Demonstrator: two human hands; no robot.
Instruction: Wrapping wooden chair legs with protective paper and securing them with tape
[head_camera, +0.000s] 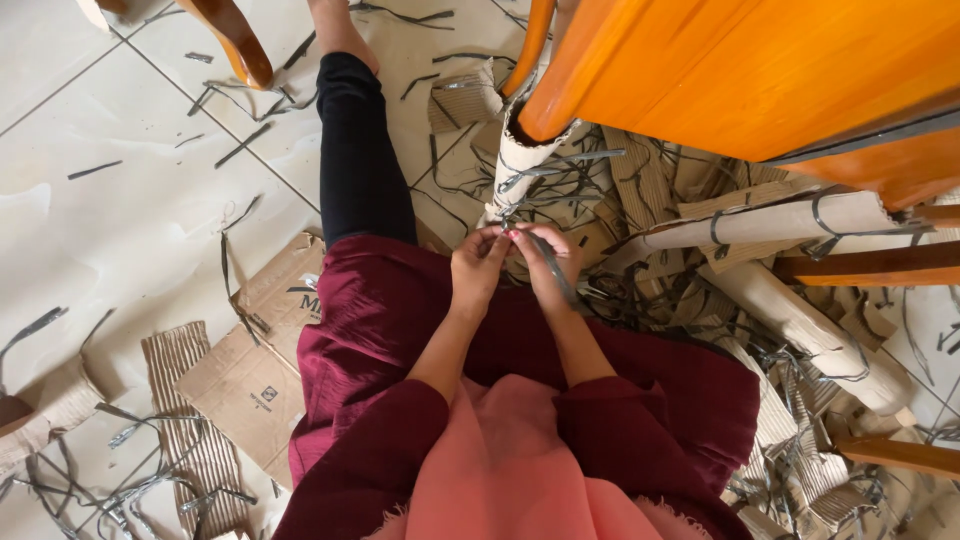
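Nearest, left hand (478, 268) and right hand (545, 262) meet over the lap, fingers pressed together pinching a grey strap (553, 268) at the foot of a cardboard-wrapped chair leg (522, 160). Best done, by judgement: grip close, pull along the strap. Beyond: cardboard scraps (255, 370) on the floor (120, 180).

Both forearms run forward from the dark red sleeves, bare from the elbow, and converge so the hands meet close together in front of the body. The left hand (478, 268) is bent at the wrist, its back turned up, fingers curled inward with the tips pinched together. The right hand (545, 265) sits just beside it, touching or nearly so, fingers likewise curled and closed. One leg stretches far ahead, the foot bare
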